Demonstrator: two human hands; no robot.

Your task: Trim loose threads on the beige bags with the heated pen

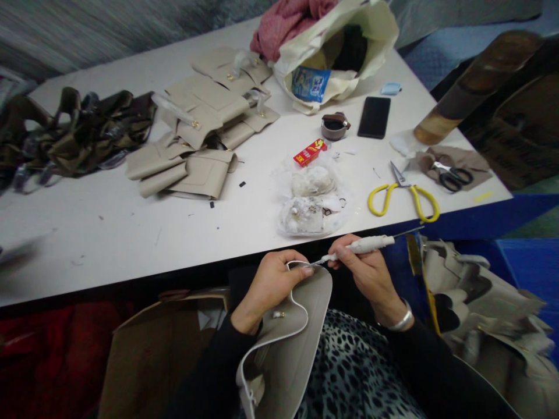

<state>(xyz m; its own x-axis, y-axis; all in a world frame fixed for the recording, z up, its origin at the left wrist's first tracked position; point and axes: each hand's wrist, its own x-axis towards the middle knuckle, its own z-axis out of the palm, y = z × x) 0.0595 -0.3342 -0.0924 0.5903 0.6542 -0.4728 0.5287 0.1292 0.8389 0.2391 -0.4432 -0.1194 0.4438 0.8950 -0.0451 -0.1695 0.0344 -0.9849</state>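
My left hand (276, 283) pinches the top edge of a beige leather bag (290, 355), which lies tilted in my lap with its curved opening to the left. A small gold-coloured fitting (278, 315) shows on its side. Between the fingers of my right hand (369, 273) is an awl with a white, wrapped-looking handle (371, 244). Its thin metal tip meets the bag's edge beside my left thumb, and another thin metal rod sticks out of the handle's far end. Whether the tip pierces the leather I cannot tell.
On the white table (257, 192) are beige bags (205, 110), dark bags (96, 134), plastic bags of small parts (305, 215), yellow-handled scissors (404, 192), black-handled scissors (452, 174), a phone (374, 117), a bottle (476, 87) and a tote (288, 64). More beige bags (493, 308) fill a blue bin at right.
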